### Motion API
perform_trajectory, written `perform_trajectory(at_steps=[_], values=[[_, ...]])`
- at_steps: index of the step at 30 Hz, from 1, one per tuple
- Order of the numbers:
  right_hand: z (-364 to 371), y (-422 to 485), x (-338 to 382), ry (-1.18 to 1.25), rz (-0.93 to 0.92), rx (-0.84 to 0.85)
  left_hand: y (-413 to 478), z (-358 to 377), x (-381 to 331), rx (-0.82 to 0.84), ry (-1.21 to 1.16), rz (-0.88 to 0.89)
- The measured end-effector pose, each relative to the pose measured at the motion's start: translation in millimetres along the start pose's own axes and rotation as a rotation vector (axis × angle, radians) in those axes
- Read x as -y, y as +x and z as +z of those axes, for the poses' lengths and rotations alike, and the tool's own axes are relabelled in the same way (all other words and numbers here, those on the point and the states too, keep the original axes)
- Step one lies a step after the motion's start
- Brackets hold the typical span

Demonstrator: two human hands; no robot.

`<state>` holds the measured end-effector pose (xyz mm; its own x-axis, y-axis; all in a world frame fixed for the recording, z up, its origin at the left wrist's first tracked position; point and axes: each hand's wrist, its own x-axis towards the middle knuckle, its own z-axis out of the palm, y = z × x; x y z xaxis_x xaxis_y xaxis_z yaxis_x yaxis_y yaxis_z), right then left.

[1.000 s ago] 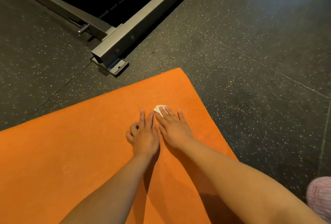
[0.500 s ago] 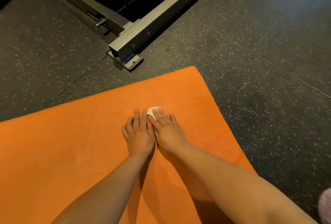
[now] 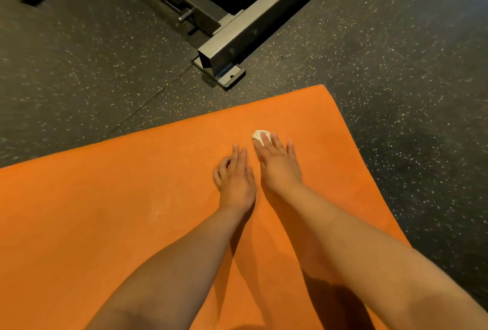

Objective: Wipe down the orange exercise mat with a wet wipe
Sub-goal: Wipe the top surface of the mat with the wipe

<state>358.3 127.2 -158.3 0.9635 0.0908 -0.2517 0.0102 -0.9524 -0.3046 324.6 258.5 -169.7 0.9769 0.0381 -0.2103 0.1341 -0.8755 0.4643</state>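
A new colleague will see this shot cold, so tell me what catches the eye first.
The bright orange mat fills the lower view on a dark speckled floor. Near its far corner the right hand presses a small white wipe onto it, the left hand resting on the mat beside it. A grey metal frame sits on the floor just beyond.

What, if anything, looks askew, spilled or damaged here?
Nothing stands out. The orange mat lies flat, the right hand presses the wipe onto it near the far corner, and the left hand rests beside it. A faint pale patch left of the left forearm may be moisture or wear; I cannot tell.
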Motion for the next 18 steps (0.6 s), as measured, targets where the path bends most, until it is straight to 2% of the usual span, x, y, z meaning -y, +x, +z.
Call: perform_trajectory(at_steps=[2, 4, 7, 9, 12, 14, 16, 18], values=[[-0.5, -2.9, -5.5, -0.001, 0.154, -0.047, -1.9, -0.1, 0.7, 0.013, -0.021, 0.002], [1.6, -5.7, 11.3, 0.073, 0.206, -0.057, -1.8, -1.2, 2.3, 0.006, -0.056, -0.008], [6.0, -9.6, 39.4, 0.22, 0.047, -0.001, 0.6, -3.7, 7.1, -0.003, -0.13, 0.004], [6.7, -10.8, 34.2, 0.179, -0.033, 0.015, -0.5, -5.7, 6.9, 0.006, -0.152, 0.009], [6.8, -8.8, 11.1, 0.02, 0.046, -0.039, 0.7, -9.7, 3.0, -0.012, -0.119, -0.027], [6.4, -8.0, 12.3, 0.021, 0.139, -0.072, 7.2, -15.2, 1.0, -0.022, -0.078, -0.047], [6.2, -7.1, 29.1, 0.1, 0.11, -0.051, 19.1, -21.0, -0.3, -0.023, -0.048, -0.074], [10.6, -8.4, 41.9, 0.162, -0.012, 0.001, 30.2, -22.6, 0.0, -0.02, -0.036, -0.102]])
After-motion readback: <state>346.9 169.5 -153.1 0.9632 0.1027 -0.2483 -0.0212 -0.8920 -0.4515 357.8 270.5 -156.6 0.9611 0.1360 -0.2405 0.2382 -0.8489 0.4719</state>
